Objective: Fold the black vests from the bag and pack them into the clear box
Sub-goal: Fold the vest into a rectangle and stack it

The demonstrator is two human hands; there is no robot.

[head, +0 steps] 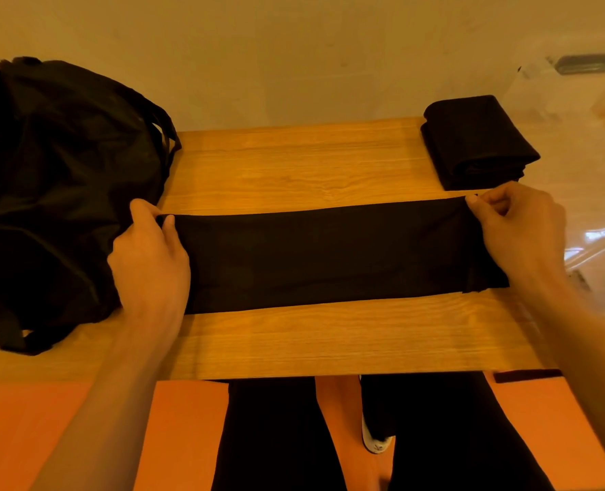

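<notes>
A black vest (pixel 329 256) lies folded into a long strip across the middle of the wooden table (pixel 294 164). My left hand (pixel 150 256) pinches its left end at the far corner. At the other end, my right hand (pixel 520 228) pinches the far corner the same way. A stack of folded black vests (pixel 474 143) sits at the back right, just inside the clear box (pixel 584 164). The black bag (pixel 53 186) slumps on the table's left side, touching my left hand.
The clear box fills the right edge of the table and its front lip reaches beside my right wrist. A pale wall stands behind the table. Below the near edge are my legs in black trousers (pixel 272 437) over an orange floor.
</notes>
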